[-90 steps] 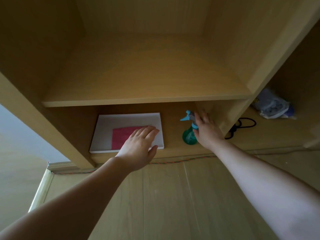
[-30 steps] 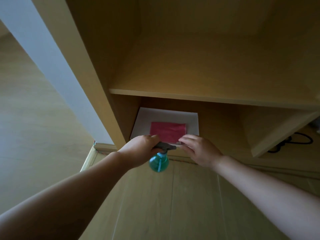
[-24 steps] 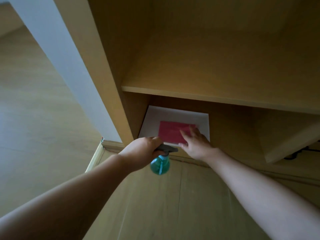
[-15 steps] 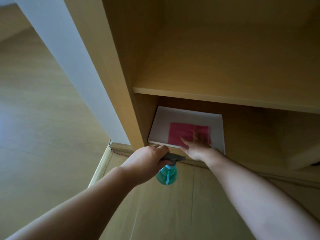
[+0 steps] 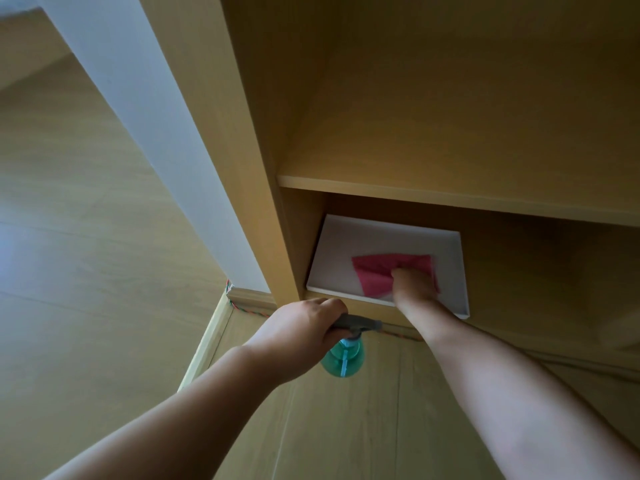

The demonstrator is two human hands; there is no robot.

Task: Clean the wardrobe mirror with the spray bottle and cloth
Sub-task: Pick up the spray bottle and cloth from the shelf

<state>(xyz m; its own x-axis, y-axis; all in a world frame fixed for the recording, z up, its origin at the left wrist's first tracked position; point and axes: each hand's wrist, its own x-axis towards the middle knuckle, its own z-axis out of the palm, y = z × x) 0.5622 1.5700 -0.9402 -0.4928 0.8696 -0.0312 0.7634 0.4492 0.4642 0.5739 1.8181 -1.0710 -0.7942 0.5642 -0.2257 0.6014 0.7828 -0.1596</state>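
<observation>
My left hand (image 5: 300, 324) grips the grey trigger head of a teal spray bottle (image 5: 343, 356), which hangs below my fist in front of the wardrobe's bottom edge. Inside the lowest compartment lies a white tray (image 5: 336, 251). A pink cloth (image 5: 375, 271) lies bunched in it. My right hand (image 5: 412, 284) reaches into the tray and pinches the cloth, whose near right part is hidden under the fingers. No mirror is in view.
The wooden wardrobe's upright panel (image 5: 242, 133) stands just left of the tray, and a shelf (image 5: 450, 199) runs above it. A white wall (image 5: 138, 98) and skirting (image 5: 242, 299) lie to the left. Pale wooden floor (image 5: 86, 271) spreads left and below.
My right hand has gone deeper into the tray and gathered the flat cloth into a bunch. My left hand keeps holding the bottle. The view has shifted left.
</observation>
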